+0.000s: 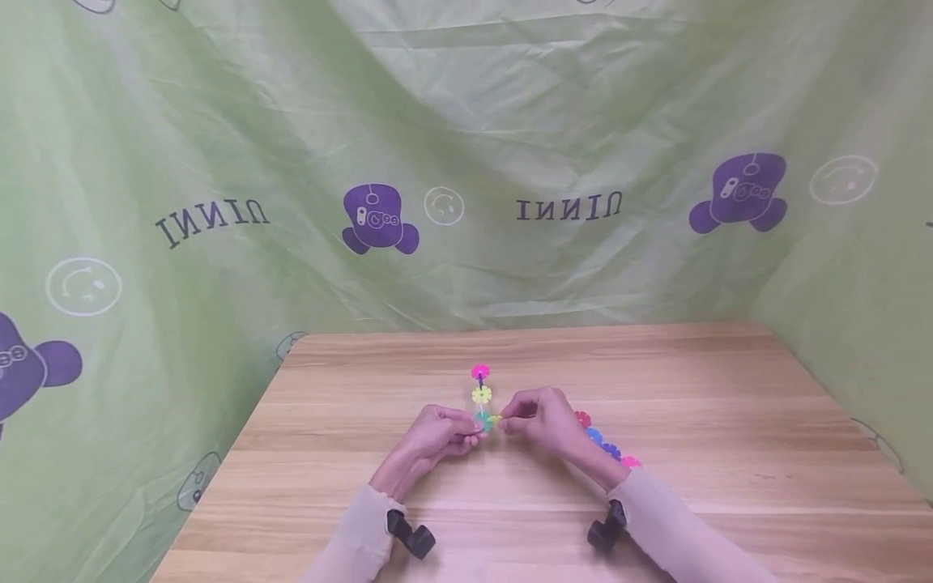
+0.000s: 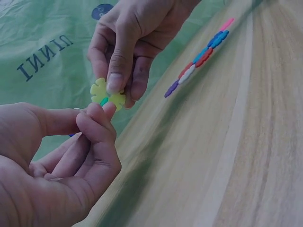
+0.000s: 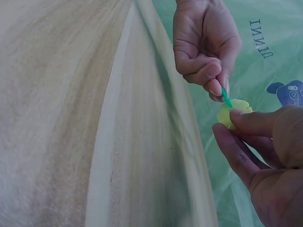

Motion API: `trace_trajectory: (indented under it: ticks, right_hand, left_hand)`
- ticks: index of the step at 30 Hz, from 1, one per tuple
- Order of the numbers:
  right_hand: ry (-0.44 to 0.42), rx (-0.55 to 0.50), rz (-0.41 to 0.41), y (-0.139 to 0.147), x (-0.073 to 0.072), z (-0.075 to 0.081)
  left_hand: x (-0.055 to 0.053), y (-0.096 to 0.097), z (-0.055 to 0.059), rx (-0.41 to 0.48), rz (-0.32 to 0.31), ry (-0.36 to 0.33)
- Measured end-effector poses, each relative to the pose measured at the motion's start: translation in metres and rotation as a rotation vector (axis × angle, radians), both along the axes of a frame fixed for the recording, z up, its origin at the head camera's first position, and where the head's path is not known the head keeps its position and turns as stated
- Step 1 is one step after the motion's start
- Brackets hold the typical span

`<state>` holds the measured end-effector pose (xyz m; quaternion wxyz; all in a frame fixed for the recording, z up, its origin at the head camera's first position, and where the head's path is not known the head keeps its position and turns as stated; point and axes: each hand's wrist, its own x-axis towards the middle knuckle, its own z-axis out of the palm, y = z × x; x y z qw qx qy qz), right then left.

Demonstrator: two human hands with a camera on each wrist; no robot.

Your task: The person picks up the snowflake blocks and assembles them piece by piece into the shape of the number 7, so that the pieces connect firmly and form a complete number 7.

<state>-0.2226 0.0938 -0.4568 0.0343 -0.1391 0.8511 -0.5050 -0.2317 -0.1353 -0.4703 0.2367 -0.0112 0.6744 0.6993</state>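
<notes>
My left hand (image 1: 440, 433) pinches a green flower-shaped interlocking disc (image 3: 227, 98) between thumb and fingers. From it a chain of discs stretches toward the back of the table: a white disc seen edge-on, a yellow disc (image 1: 482, 395), a dark blue disc on edge and a pink disc (image 1: 480, 372) at the far end. My right hand (image 1: 543, 421) pinches another yellow disc (image 2: 98, 90) between thumb and fingers. This yellow disc meets the green one at an angle, edge to edge, in both wrist views. The fingers hide part of both discs.
To the right, partly behind my right forearm, a row of discs lies on the wooden table (image 1: 342, 478), including a red disc (image 1: 583, 419), a light blue disc (image 1: 594, 436) and a pink disc (image 1: 631, 461). A green printed cloth (image 1: 466, 275) hangs behind the table.
</notes>
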Motion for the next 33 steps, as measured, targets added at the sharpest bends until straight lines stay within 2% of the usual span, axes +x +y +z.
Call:
trace_trajectory:
  ticks: [12,18,23,26,33]
  right_hand:
    - [0.037,0.021,-0.014,0.006,-0.005,-0.005]
    - [0.097,0.036,0.071,0.014,-0.007,-0.004]
    - [0.102,0.016,0.125,0.025,-0.009,-0.002]
    - [0.105,0.044,0.128,0.033,-0.009,0.0]
    - [0.077,0.111,0.056,0.054,-0.014,0.008]
  left_hand:
    - [-0.002,0.004,0.001,-0.007,0.017,0.017]
    - [-0.002,0.006,0.0,-0.002,0.007,0.027]
    - [-0.002,0.007,0.001,-0.003,-0.008,0.037]
    - [-0.001,0.007,0.001,-0.001,-0.019,0.041]
    - [-0.001,0.004,0.0,-0.009,-0.04,0.042]
